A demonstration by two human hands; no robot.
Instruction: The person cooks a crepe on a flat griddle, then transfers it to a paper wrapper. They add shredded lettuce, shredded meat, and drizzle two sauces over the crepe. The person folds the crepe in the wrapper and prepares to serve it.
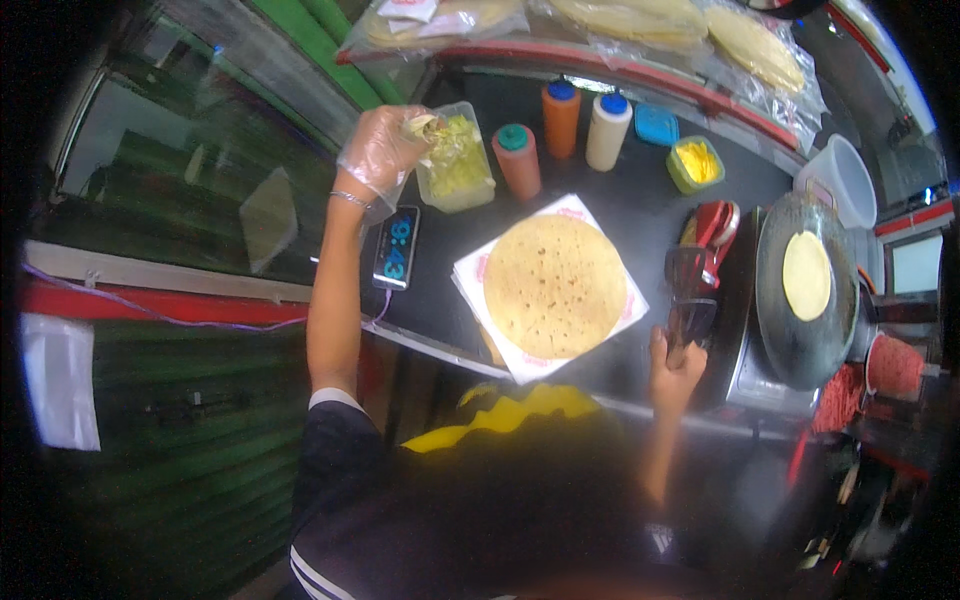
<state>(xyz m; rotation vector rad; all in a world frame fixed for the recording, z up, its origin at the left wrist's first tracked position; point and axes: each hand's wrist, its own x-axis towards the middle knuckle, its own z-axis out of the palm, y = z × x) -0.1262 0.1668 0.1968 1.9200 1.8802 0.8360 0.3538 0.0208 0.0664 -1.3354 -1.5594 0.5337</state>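
My left hand, in a clear plastic glove, reaches over the left edge of a plastic tub of shredded lettuce. Its fingers are pinched around a small bunch of pale green shreds. Closer to me, a round browned flatbread lies flat on white paper sheets; neither hand touches it. My right hand is closed at the counter's near edge around the lower end of a dark spatula, whose blade points away from me. The grip is partly blurred.
Sauce bottles stand behind the flatbread, near a tub of yellow spread and its blue lid. At right, a round griddle holds a pale dough round. A plugged-in phone lies left; bagged flatbreads fill the shelf.
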